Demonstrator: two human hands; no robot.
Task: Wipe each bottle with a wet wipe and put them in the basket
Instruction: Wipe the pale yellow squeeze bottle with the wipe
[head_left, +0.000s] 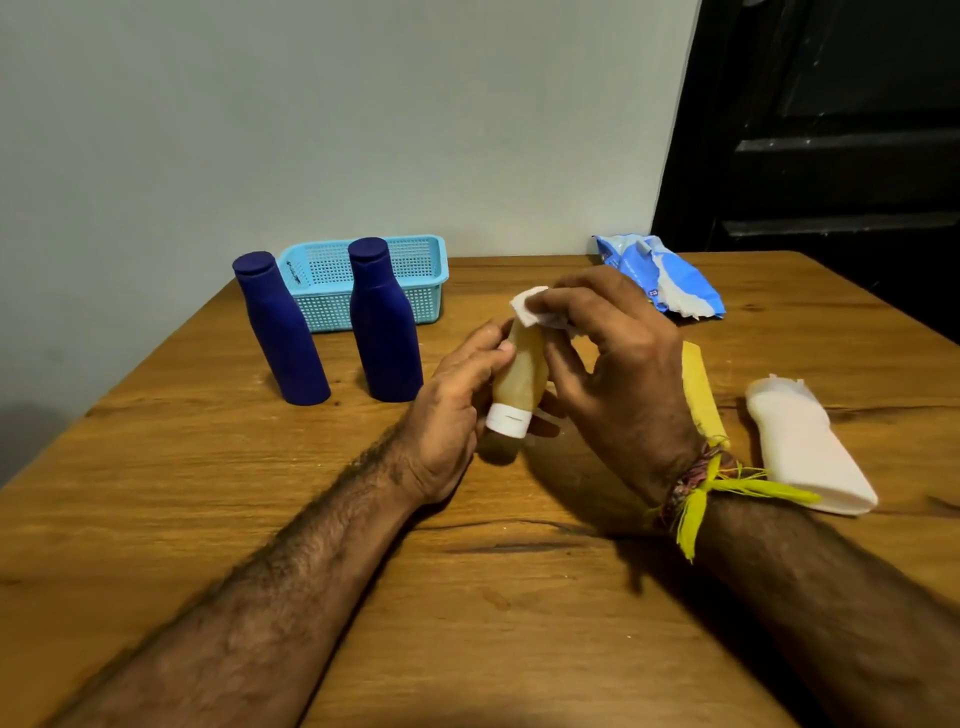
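So the left hand (457, 400) grips the small amber bottle (519, 379) cap-down above the tabletop (467, 597) while the right hand (613, 358) fingers pinch the wet wipe (532, 306) on its base, and I'd say rotate it slowly to cover every side.

The left hand (457, 410) holds a small yellow bottle (519, 382) with its white cap (508, 419) pointing down. The right hand (618, 364) presses a white wet wipe (530, 306) on the bottle's top end. Two dark blue bottles (280, 332) (384, 322) stand on the wooden worktop (467, 597) by a light blue basket (421, 275). A white bottle (805, 447) lies on the right, a blue wipe pack (660, 275) behind.
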